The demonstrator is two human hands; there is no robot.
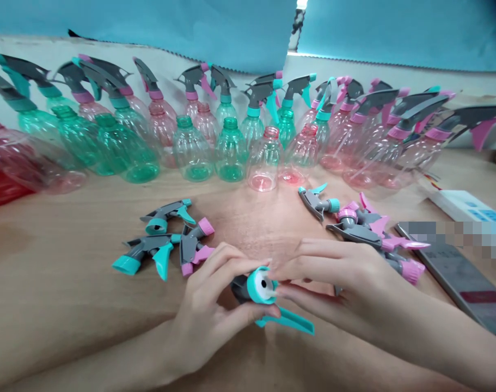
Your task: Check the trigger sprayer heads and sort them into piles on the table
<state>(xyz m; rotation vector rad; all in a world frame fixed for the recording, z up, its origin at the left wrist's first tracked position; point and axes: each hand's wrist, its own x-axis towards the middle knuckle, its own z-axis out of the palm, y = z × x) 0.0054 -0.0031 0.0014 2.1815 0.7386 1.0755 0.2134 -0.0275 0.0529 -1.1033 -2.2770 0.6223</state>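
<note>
My left hand [215,307] is closed around a grey and teal trigger spray head [253,287], its collar facing up toward me and its teal trigger pointing right. Inside the collar a white disc with a dark central hole shows. My right hand [346,275] has its thumb and fingertips pinched together at the right rim of that collar; a small whitish bit shows at the tips, too blurred to name. Left of my hands lie loose spray heads [153,247], teal and pink. Pink spray heads [366,231] are heaped beyond my right hand, with a teal one [319,202] beside them.
A row of open pink and green bottles [230,155] stands across the back of the wooden table [68,245]. Behind them are several bottles with spray heads fitted [253,117]. A phone [455,277] and a white box [468,204] lie at right, a red item [5,182] at far left.
</note>
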